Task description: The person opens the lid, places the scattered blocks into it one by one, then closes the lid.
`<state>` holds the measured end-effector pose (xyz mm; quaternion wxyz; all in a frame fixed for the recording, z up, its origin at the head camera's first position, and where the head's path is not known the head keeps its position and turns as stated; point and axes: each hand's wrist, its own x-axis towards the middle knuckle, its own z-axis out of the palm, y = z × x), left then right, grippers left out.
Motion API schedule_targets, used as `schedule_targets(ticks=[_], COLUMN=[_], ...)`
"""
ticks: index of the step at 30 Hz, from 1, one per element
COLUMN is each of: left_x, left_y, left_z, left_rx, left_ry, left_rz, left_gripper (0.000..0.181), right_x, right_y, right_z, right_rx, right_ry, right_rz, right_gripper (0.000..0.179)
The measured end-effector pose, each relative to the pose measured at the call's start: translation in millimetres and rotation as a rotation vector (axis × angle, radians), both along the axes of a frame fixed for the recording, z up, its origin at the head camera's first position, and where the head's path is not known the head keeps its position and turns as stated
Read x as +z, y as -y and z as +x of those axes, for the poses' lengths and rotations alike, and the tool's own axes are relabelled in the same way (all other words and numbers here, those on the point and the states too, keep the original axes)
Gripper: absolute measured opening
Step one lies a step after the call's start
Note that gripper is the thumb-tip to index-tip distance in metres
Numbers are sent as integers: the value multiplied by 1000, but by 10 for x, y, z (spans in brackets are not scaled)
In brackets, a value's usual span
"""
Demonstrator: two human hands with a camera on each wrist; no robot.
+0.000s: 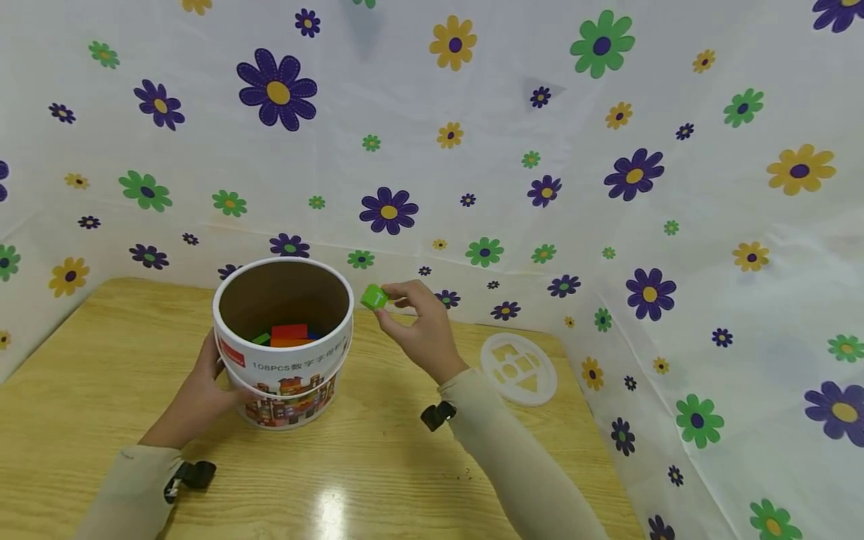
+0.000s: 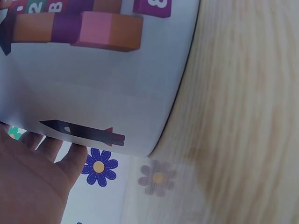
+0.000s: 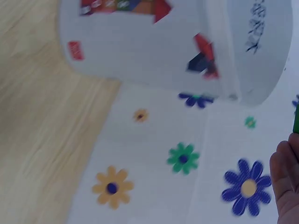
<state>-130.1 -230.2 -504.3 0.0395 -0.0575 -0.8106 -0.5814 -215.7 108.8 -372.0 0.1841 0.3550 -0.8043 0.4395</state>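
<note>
A white bucket (image 1: 290, 375) with printed pictures of coloured blocks stands upright on the table; inside it lie red, orange, green and blue blocks (image 1: 289, 332). My left hand (image 1: 208, 390) holds the bucket's left side, thumb toward the front and fingers round the far side. In the left wrist view, the fingers (image 2: 70, 163) meet the bucket wall. Just right of the rim, my right hand (image 1: 425, 330) pinches a small green block (image 1: 374, 297) with a white mark between thumb and fingers. Only a sliver of that block shows in the right wrist view.
A flat white disc with cut-out shapes (image 1: 518, 369) lies at the right of the wooden table (image 1: 378, 465). Flower-printed white sheeting (image 1: 405, 97) rises behind the table and along its right side. The bucket's thin white handle hangs down in front.
</note>
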Motion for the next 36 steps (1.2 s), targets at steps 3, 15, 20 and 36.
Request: schedule_targets(ticks=[3,15,20,36], left_x=[21,96,80,61], left_y=[-8,-62,-68,-43], left_z=[-8,-25,-29,5], left_rx=[-2,-7,-9,-5], left_ry=[3,37,40,29], left_rz=[-4,-2,-3,-13], left_gripper=[127,129,130,127], right_x=[130,303,254,199], right_y=[185,655,776,902], right_z=[12,-64,-67,9], right_rx=[48,169,146,82], right_ry=[-26,97,124,231], right_rz=[19,245,293,258], right_gripper=[28,32,30,30])
